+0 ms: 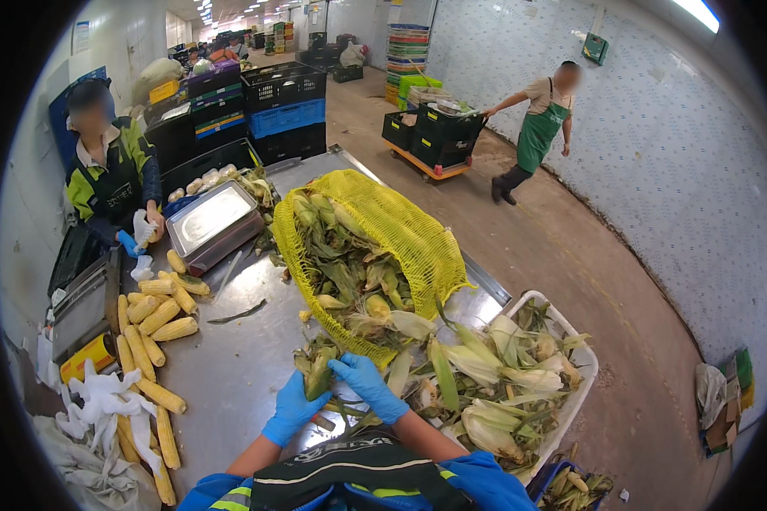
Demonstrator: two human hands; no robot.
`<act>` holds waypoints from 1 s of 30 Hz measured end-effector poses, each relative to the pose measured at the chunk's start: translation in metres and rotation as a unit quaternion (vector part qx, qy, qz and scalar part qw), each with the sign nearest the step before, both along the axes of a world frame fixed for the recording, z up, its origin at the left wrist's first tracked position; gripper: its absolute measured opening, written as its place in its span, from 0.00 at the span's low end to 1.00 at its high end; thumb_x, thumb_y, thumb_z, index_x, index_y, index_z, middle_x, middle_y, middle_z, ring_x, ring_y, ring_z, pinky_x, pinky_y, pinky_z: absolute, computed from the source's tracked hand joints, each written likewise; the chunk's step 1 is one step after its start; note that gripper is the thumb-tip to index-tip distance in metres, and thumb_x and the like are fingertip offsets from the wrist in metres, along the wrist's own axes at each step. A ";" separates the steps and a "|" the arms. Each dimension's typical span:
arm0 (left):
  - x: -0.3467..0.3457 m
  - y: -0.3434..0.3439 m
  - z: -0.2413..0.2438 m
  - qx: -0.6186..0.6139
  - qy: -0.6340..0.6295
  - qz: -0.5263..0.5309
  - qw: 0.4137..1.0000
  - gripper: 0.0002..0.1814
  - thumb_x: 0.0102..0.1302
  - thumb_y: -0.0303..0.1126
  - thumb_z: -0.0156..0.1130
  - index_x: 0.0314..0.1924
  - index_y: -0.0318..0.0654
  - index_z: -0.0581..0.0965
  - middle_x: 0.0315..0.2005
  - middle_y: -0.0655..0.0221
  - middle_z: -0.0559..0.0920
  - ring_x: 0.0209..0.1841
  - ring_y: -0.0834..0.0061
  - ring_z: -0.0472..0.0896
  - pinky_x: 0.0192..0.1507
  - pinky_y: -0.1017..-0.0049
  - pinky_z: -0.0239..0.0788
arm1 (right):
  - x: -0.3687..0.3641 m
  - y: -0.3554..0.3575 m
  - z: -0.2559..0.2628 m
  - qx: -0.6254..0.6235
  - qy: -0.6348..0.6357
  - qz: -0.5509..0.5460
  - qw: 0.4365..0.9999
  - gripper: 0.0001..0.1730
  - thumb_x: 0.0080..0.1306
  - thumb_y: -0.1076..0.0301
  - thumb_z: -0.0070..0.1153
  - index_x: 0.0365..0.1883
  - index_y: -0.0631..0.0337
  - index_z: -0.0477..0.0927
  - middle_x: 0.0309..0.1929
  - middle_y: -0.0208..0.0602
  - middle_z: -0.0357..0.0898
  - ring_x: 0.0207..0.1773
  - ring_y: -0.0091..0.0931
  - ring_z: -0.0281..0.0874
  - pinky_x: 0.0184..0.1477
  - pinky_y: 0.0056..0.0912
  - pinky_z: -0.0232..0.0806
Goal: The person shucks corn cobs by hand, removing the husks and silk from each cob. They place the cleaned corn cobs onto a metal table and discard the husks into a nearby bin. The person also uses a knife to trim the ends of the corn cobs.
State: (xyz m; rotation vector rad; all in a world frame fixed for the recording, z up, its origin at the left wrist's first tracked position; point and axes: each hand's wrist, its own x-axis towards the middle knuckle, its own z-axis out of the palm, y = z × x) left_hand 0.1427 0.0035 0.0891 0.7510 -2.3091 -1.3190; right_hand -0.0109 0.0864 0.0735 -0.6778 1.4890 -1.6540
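Blue gloves cover both of my hands. My left hand (294, 407) is closed around the lower part of an unhusked ear of corn (317, 369). At the ear's right side, the fingers of my right hand (365, 383) pinch its husk. Just beyond my hands lies a yellow mesh sack (383, 217) with many unhusked ears in its opening. Husked ears of corn (142, 351) are piled on the steel table (243, 358) to the left. A white plastic crate (585, 396) full of stripped husks (498, 377) stands to the right.
A metal scale (211, 217) stands at the back left, beside a co-worker holding a foam-like white item. White cloth (105, 409) lies near the left corn. Stacked crates (286, 121) stand beyond the table. Another person pulls a loaded orange cart (429, 165). A blue crate (565, 488) sits low right.
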 end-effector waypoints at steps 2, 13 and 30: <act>0.002 -0.005 -0.014 -0.056 -0.029 -0.007 0.998 0.31 0.51 0.44 0.69 0.50 0.34 0.69 0.39 0.53 0.77 0.40 0.56 0.79 0.41 0.67 0.70 | -0.012 0.004 -0.013 0.044 0.045 0.035 0.997 0.18 0.62 0.58 0.56 0.26 0.67 0.79 0.19 0.29 0.73 0.24 0.18 0.66 0.27 0.25 0.61; -0.010 -0.009 -0.023 -0.266 -0.080 0.050 0.959 0.28 0.46 0.44 0.71 0.39 0.35 0.69 0.31 0.56 0.73 0.32 0.55 0.75 0.32 0.61 0.66 | -0.006 -0.022 -0.006 0.101 0.050 -0.059 0.992 0.13 0.56 0.64 0.55 0.20 0.66 0.77 0.18 0.32 0.74 0.21 0.20 0.69 0.26 0.25 0.64; -0.014 -0.028 0.008 0.164 0.202 0.133 0.956 0.28 0.60 0.35 0.60 0.58 0.32 0.64 0.48 0.60 0.75 0.50 0.71 0.73 0.51 0.74 0.66 | 0.009 -0.064 0.019 -0.149 -0.405 0.055 0.900 0.16 0.65 0.66 0.39 0.47 0.63 0.71 0.41 0.36 0.76 0.38 0.25 0.73 0.36 0.26 0.67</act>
